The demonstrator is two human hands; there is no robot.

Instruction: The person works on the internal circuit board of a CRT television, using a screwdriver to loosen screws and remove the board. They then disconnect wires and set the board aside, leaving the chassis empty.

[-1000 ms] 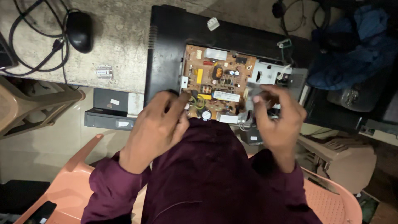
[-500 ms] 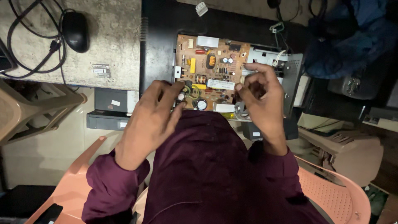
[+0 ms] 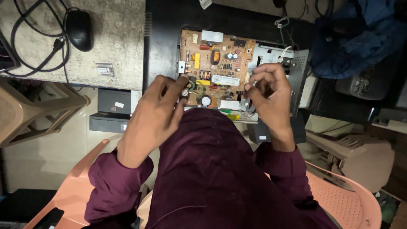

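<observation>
The tan circuit board [image 3: 214, 68] lies between both hands: left hand [image 3: 154, 112] fingertips rest on its near-left corner, right hand [image 3: 269, 95] pinches loosely at its right edge (contents unclear). Likely light, stiff, fragile; best held by bare edges.

Small electronics repair workshop, informal.

Opened black appliance casing [image 3: 169, 51] with exposed tan circuit board [image 3: 216, 68] and bare wiring; rough grey desk [image 3: 118, 38] carrying computer mouse [image 3: 79, 29] and tangled black cables [image 3: 34, 51]; stacked dark equipment boxes [image 3: 111, 110] under its near edge; salmon plastic chairs [image 3: 339, 191]; beige device housings [image 3: 360, 157] piled at right.
</observation>
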